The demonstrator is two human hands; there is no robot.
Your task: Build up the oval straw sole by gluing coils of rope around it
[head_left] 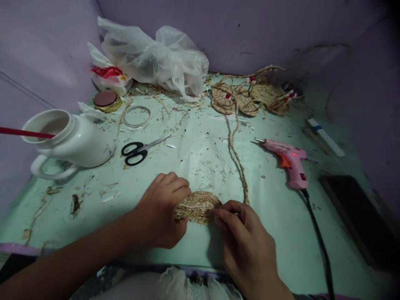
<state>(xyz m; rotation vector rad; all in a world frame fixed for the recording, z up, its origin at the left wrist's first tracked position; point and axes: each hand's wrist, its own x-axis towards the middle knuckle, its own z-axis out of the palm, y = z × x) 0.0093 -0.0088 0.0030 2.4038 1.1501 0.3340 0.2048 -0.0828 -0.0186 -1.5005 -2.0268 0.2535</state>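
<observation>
A flat coiled disc of braided straw rope (198, 206) lies on the pale green table (193, 141) near the front edge. My left hand (162, 210) curls over the disc's left side, fingers closed on its rim. My right hand (246, 246) pinches the disc's right edge, where the loose braided rope (239, 160) joins it. That rope runs back across the table to a heap of braided straw (250, 96) at the rear.
A pink glue gun (289, 161) with a black cord lies to the right. Black scissors (139, 151), a tape ring (136, 116), a white jug (67, 139) with a red stick, a lidded tin (106, 101) and plastic bags (156, 58) sit left and rear. Straw scraps litter the table.
</observation>
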